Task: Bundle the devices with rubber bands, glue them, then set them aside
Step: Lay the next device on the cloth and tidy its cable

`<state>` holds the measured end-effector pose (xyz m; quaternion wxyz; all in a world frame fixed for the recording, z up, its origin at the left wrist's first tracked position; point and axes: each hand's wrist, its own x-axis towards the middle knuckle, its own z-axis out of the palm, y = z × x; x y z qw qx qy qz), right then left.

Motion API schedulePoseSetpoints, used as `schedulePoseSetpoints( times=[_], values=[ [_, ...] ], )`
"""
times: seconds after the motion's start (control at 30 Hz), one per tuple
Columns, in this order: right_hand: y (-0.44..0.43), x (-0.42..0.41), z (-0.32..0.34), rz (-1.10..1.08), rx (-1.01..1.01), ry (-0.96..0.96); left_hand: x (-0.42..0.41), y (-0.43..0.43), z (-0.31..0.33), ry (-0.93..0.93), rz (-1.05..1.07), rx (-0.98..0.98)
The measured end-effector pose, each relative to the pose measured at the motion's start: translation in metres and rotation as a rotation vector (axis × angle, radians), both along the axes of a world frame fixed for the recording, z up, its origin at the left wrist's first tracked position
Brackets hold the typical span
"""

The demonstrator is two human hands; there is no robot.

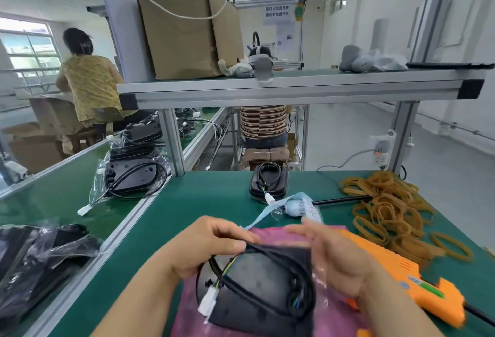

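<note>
head view: on the green table [187, 202], a black device [262, 291] lies on a pink sheet [187, 310] at the 6 o'clock edge of the picture. its black cable [270, 259] loops over its top face, and a white connector [209, 303] hangs at its 9 o'clock side. the left hand [211, 245] sits at the device's 10 o'clock corner, thumb and curled fingers pinching the cable there. the right hand [329, 251] is over the device's 2 o'clock edge with its fingers stretched toward 9 o'clock; it is blurred, so i cannot tell whether it holds anything. an orange glue gun [417, 280] lies at 3 o'clock of the device, partly under the right wrist. a loose heap of rubber bands [393, 211] spreads at 2 o'clock. a second device [269, 184] with a coiled cable rests on the table at 12 o'clock, well apart from the hands, and a small wrapped bottle [294, 208] lies between the two devices.
</note>
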<state>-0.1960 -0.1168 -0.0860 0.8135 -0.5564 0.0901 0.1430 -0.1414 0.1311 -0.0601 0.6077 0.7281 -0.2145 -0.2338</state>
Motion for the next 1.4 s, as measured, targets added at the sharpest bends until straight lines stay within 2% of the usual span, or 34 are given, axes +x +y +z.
schedulePoseSetpoints(
  times=[0.07, 0.27, 0.4, 0.5, 0.57, 0.63, 0.73, 0.8, 0.9, 0.97, 1.07, 1.2, 1.3, 1.4],
  values=[
    [0.008, -0.005, -0.006, 0.156, -0.144, 0.001, 0.002, -0.005, 0.001, -0.099, -0.047, 0.133],
    [0.02, -0.002, -0.022, -0.013, -0.347, 0.013, 0.003, -0.013, -0.008, -0.298, 0.04, 0.273],
    [0.02, -0.001, -0.023, -0.089, -0.456, 0.034, 0.003, -0.01, -0.011, -0.288, 0.046, 0.252],
    [0.019, 0.003, -0.018, -0.191, -0.84, -0.072, -0.001, -0.01, -0.019, -0.296, 0.112, 0.292],
    [0.02, 0.007, -0.011, -0.131, -0.974, -0.201, -0.007, -0.016, -0.028, -0.286, 0.205, 0.276],
    [0.021, 0.01, -0.003, -0.008, -0.932, -0.287, -0.012, -0.024, -0.035, -0.289, 0.333, 0.234],
    [0.029, 0.013, 0.004, 0.192, -0.826, -0.292, -0.016, -0.031, -0.038, -0.299, 0.456, 0.152],
    [0.035, 0.017, 0.001, 0.16, -0.686, -0.282, -0.017, -0.031, -0.035, -0.287, 0.469, 0.09],
    [0.037, 0.021, 0.0, 0.133, -0.402, -0.166, -0.017, -0.027, -0.033, -0.287, 0.469, 0.038],
    [0.034, 0.02, -0.001, 0.176, -0.445, -0.213, -0.015, -0.024, -0.033, -0.301, 0.482, 0.003],
    [0.032, 0.023, -0.008, -0.005, -0.525, -0.256, -0.012, -0.019, -0.036, -0.301, 0.564, -0.018],
    [0.037, 0.025, -0.014, -0.191, -0.579, -0.168, -0.014, -0.014, -0.048, -0.274, 0.745, 0.215],
    [0.04, 0.023, -0.015, -0.105, -0.685, -0.073, -0.021, -0.024, -0.062, -0.194, 0.702, 0.223],
    [0.039, 0.022, -0.012, 0.02, -0.705, 0.014, -0.025, -0.039, -0.069, -0.249, 0.643, 0.211]
  ],
)
